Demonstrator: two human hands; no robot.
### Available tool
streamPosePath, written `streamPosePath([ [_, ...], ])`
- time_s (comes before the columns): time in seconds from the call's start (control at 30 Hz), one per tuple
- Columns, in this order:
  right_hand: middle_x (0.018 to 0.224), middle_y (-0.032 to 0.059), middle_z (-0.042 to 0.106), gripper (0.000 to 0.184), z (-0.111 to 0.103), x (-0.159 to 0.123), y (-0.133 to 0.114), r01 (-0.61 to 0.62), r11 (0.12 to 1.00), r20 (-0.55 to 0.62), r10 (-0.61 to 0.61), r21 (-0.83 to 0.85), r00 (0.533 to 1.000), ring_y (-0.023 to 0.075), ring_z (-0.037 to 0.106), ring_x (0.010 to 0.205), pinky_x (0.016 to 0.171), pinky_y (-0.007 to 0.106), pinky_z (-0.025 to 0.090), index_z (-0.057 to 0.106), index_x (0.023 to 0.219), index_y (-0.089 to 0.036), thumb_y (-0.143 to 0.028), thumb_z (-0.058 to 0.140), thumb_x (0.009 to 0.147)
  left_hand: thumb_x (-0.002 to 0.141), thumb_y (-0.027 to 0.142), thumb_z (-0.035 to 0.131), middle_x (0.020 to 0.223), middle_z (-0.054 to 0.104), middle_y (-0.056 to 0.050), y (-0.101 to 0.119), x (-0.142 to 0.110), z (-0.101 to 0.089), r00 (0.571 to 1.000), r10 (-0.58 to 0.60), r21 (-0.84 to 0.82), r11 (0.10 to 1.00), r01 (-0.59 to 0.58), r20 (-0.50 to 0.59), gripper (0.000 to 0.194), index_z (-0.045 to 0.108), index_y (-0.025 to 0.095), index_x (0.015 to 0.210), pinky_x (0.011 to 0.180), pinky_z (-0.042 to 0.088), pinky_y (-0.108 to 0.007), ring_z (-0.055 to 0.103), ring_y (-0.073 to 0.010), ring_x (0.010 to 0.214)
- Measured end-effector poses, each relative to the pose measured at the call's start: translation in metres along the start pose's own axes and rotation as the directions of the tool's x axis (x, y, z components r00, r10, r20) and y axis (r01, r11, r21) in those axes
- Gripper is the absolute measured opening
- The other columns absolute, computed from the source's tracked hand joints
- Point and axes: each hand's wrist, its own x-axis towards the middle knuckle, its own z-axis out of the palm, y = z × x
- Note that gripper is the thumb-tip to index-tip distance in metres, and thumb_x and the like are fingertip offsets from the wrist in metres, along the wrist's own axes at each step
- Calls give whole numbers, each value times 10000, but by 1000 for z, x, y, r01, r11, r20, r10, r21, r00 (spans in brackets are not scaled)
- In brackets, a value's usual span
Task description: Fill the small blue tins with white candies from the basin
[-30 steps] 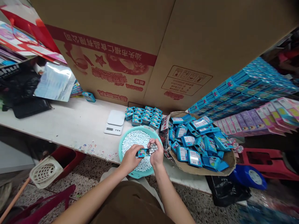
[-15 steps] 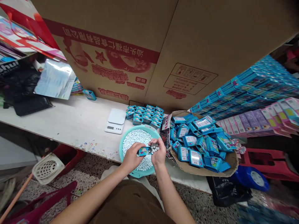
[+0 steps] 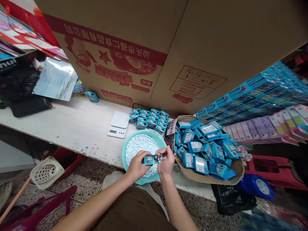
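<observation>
Over a turquoise basin (image 3: pixel 124 150) of small pale candies (image 3: pixel 141 144), my left hand (image 3: pixel 136 165) grips a small blue candy box (image 3: pixel 149 159) on its side. The box's end faces my right hand (image 3: pixel 166 162), which is cupped with several candies (image 3: pixel 159 158) in its palm, right against the box. The fingers of my right hand curl around the candies. Behind the basin stand several blue candy boxes (image 3: pixel 151 120) grouped in rows. A white kitchen scale (image 3: pixel 117 125) sits to the left of them.
A cardboard tray (image 3: pixel 190 175) heaped with blue boxes (image 3: pixel 201 163) lies to the right. Large cardboard cartons (image 3: pixel 158 80) wall off the back. Stacked blue packs (image 3: pixel 255 89) rise at the far right. A lone blue box (image 3: pixel 91 96) stands at the back left of the white table (image 3: pixel 79 125).
My right hand has tilted its fingers up, and fewer candies show in its palm. The blue box has turned slightly and sits closer against that palm. The view has shifted slightly.
</observation>
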Motion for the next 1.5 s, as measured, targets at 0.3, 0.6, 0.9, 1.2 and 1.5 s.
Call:
streamPosePath([
  [0.3,472,-3,564,459,-2,4,1,-26,993,37,31,-119,999,129,543,478,552,275,422,560,535,-171,-495,455,843,664,101,676,1001,629,-34,-8,4,4,1000,19,1,1000,-19,-11,357,588,221,988,845,459,-325,582,-205,973],
  [0.6,510,7,584,512,2,10,0,9,982,79,6,-188,997,144,578,495,544,285,443,584,598,-165,-559,381,855,681,119,670,1005,625,-36,-13,10,7,997,55,-29,998,-57,-57,331,582,218,984,852,459,-324,582,-203,977],
  [0.9,628,18,626,497,6,10,-1,23,965,-9,-26,-261,1000,155,607,616,651,307,458,599,690,-170,-568,352,859,694,152,657,994,619,-28,-15,8,16,1000,16,-92,996,-16,-2,307,547,217,973,819,449,-300,585,-194,943],
  [1.2,744,22,647,444,-5,12,11,-63,981,51,74,-183,996,168,616,775,818,337,440,613,755,-193,-573,398,837,639,153,678,897,620,10,-23,-2,22,994,-110,-156,982,109,5,315,528,214,908,752,443,-277,588,-181,856],
  [1.5,849,46,662,385,-48,76,77,5,783,217,167,-622,962,212,573,858,823,352,426,652,768,-190,-540,493,768,655,183,656,950,628,-27,-29,-20,-13,962,-198,-102,978,181,-187,288,553,206,922,849,460,-334,592,-209,942],
])
